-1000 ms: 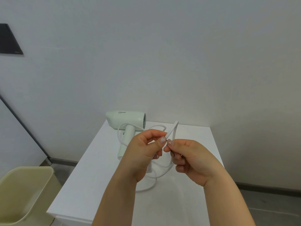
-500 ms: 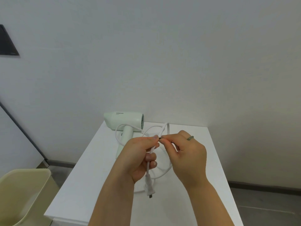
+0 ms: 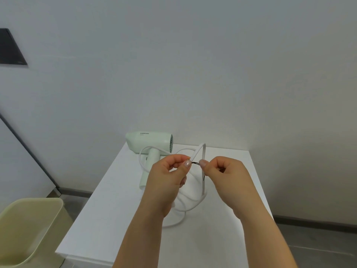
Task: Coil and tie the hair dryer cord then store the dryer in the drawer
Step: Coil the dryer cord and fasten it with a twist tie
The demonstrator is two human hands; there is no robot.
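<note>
Since half a second ago, both hands are sitting further apart: the right hand is turned knuckles-up and drawn to the right, and a short stretch of thin black tie is now showing taut between the two thumbs. The left hand is pinching one end of that tie, together with the folded bundle of white cord, between thumb and forefinger; the right hand is clenching the other end, a dark tail hanging just below its thumb. The plug seen dangling earlier is now hidden behind the left hand.

The cabinet top is lying flat, white and matte, with crisp square edges, pushed against a plain pale grey wall (smooth, faintly shaded towards the corners). A dark skirting strip is running along the floor, and a black rectangular panel is hanging on the wall at upper left. A pale yellow plastic bin with rounded corners is standing on the floor just beside the cabinet's left side.

The hair dryer is resting at the far left of the top, pale mint, smooth plastic, its barrel cylindrical with a grilled end facing right and its handle pointing towards the person. The rubbery cord is looping loosely around the handle and across the surface beneath the hands.
</note>
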